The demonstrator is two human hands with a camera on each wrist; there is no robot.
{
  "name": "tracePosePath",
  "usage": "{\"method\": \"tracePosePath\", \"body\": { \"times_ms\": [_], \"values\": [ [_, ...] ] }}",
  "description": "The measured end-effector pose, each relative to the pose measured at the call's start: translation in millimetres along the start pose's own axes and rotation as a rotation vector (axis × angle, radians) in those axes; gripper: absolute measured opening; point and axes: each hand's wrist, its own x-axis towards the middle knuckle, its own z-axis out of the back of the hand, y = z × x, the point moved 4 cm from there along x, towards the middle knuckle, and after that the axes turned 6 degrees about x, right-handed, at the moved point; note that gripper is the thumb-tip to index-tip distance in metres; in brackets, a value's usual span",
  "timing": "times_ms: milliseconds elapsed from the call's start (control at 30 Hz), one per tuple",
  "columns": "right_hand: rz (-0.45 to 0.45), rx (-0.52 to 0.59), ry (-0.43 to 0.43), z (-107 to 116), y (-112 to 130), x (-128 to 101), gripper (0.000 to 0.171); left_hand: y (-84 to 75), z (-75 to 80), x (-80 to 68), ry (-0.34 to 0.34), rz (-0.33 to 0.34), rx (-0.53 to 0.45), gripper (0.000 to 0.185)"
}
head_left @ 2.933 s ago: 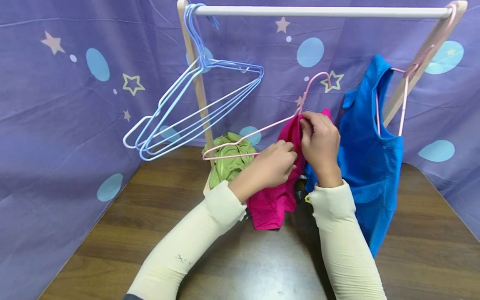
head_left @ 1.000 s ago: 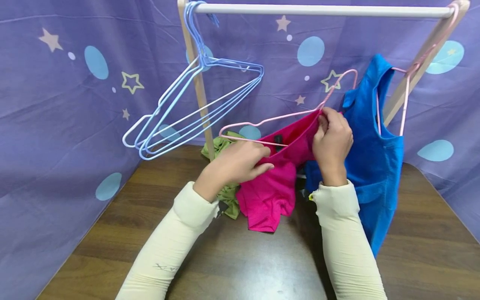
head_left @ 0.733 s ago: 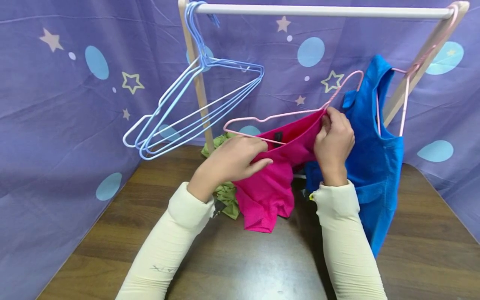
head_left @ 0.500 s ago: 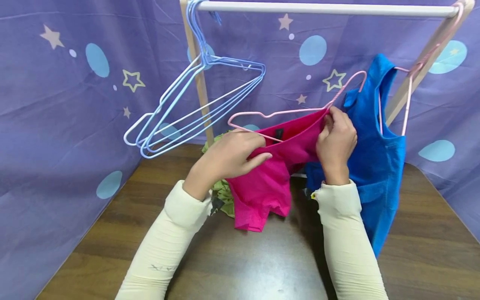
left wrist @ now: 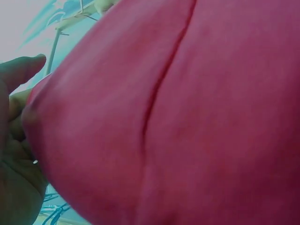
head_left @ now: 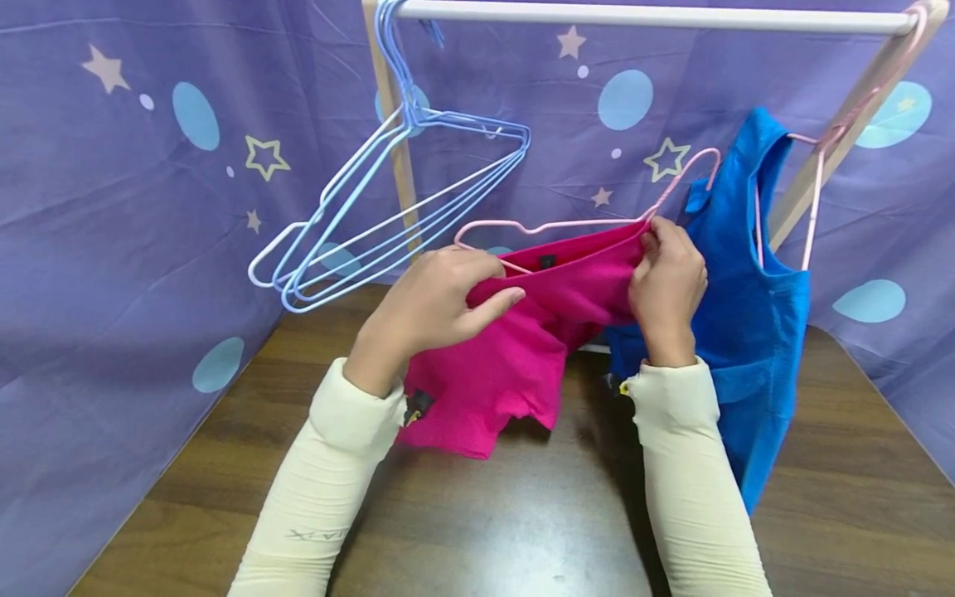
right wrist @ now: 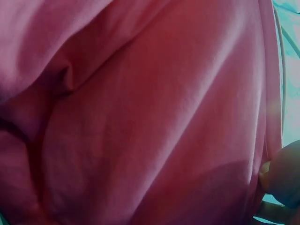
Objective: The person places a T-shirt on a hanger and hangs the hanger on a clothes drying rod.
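Magenta garment (head_left: 515, 348), soft cloth, waistband gaping, at centre above worktop (head_left: 522, 522); gripped by curled fingers of left hand (head_left: 440, 294), pinched far right by right hand (head_left: 667, 278). Thin pink hanger (head_left: 585, 222), dipping into opening. Smooth blue garment (head_left: 761, 365), just right. Wood-grain worktop extending nearward.

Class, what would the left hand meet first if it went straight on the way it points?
Most likely the pink garment, whose upper edge the left hand touches; depth leaves unclear whether the pink hanger there also lies in line.
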Motion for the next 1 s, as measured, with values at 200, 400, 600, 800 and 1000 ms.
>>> {"method": "tracePosePath", "body": {
  "times_ms": [200,400,600,800,1000],
  "values": [
    [0.021,0.017,0.012,1.7,-3.0,2.7,0.021,1.2,5.9,-3.0,-0.123,-0.044,-0.012,0.016],
    [0.024,0.023,0.023,2.0,-7.2,3.4,0.021,4.7,14.9,-3.1,-0.185,-0.049,-0.047,0.013],
    [0.031,0.029,0.045,-3.5,-10.1,1.7,0.022,9.0,21.2,-6.0,-0.216,-0.034,-0.028,0.018],
    [0.033,0.019,0.065,-6.7,-9.2,0.8,0.023,11.0,19.8,-9.5,-0.206,-0.024,-0.017,0.024],
    [0.044,0.002,0.115,-9.2,-6.8,-0.1,0.026,13.3,21.7,-13.3,-0.226,-0.017,-0.004,0.026]
  ]
}}
